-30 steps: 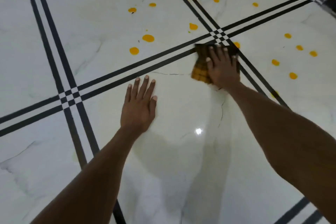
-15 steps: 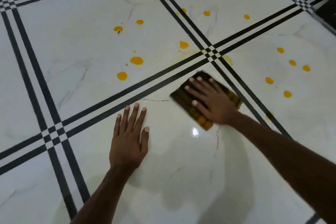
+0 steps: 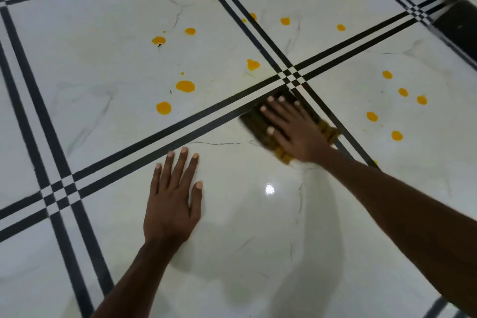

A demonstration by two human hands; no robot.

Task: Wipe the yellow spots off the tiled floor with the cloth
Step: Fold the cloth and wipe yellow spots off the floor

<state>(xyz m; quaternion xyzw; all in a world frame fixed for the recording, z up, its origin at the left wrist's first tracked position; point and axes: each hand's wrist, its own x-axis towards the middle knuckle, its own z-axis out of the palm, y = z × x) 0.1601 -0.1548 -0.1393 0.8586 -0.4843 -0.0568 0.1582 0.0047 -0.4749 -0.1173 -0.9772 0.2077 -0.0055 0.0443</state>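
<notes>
1. The wiping step is in hand: the right hand (image 3: 294,129) lies flat, fingers spread, pressing the cloth (image 3: 254,121) onto the tiled floor (image 3: 258,227) — a flat-palm press, not a clenched grasp. The cloth is dark with yellowed edges and sits just below the crossing of black grout bands (image 3: 291,76), touching the nearer band.
2. The left hand (image 3: 173,201) holds nothing; it rests open and flat on the tile, well to the left of the cloth, likely as a prop for the body.
3. Much of the job looks undone. Yellow spots remain on three tiles: a cluster up and left, including the large spot (image 3: 185,86) and another (image 3: 163,107); a cluster to the right, such as the one at (image 3: 372,116); and more at the far top (image 3: 285,20).
4. The next move probably calls for sliding the cloth across the bands — the blob (image 3: 253,64) just beyond the crossing is the nearest target.
5. Open floor lies all around the cloth. A dark edge (image 3: 456,26) at upper right bounds the far reach.
</notes>
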